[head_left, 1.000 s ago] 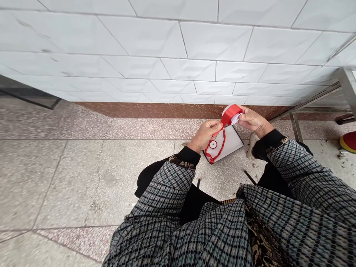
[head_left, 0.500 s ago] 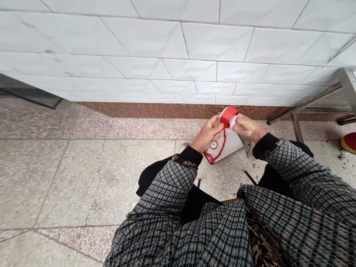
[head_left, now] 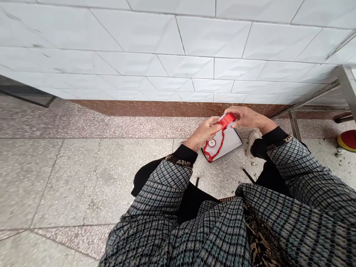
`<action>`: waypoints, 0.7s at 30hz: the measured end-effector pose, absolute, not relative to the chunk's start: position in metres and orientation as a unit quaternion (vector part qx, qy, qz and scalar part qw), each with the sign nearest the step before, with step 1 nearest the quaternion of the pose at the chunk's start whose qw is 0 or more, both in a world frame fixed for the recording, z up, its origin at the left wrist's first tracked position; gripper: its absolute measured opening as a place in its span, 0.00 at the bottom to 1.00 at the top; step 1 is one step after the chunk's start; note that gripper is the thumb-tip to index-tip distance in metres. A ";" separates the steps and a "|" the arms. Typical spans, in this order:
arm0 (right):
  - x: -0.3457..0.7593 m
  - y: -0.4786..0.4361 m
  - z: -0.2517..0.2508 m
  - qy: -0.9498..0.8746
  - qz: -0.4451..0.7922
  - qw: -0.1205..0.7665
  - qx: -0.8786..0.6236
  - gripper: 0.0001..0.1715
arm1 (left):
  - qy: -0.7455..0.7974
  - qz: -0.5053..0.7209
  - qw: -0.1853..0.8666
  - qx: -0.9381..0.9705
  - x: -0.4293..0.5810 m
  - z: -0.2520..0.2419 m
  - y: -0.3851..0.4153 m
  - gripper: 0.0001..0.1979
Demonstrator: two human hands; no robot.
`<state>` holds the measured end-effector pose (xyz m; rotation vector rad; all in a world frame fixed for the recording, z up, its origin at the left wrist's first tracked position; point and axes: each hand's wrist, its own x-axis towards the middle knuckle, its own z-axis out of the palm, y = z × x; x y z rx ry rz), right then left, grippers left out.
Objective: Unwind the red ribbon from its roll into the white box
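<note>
Between my hands is a spool of red ribbon (head_left: 227, 120) with pale rims. My left hand (head_left: 204, 132) grips it from the left, thumb pressed on the ribbon. Over its right rim and top curl the fingers of my right hand (head_left: 244, 116). A twisted red strand (head_left: 221, 146) hangs down from the spool by my left hand. Below lies an open shallow box (head_left: 232, 144) with a white inside, on the floor between my feet. Inside it are loops of the red strand and a small white disc with a red rim (head_left: 211, 143).
A white tiled wall (head_left: 194, 37) with a brown skirting stands in front. To the right is a metal frame leg (head_left: 294, 124), with a red and yellow round object (head_left: 347, 140) near it. My right shoe (head_left: 251, 144) rests beside the box. Small scraps litter the speckled floor (head_left: 116, 178).
My right hand has shifted its hold from beneath the spool's right side to over its top, and the spool has turned and tilted. The left hand keeps its grip.
</note>
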<state>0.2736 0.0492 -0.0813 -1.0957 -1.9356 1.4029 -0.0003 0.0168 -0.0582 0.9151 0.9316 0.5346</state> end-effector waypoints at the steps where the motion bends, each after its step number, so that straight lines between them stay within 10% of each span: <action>1: 0.274 0.049 -0.080 -0.702 0.518 0.265 -0.410 0.31 | 0.439 0.256 0.758 0.409 0.001 -0.058 0.017 0.26; 21: 0.289 0.048 -0.063 -0.520 0.641 0.360 -0.436 0.41 | 0.423 0.339 0.776 0.321 0.004 -0.052 0.016 0.26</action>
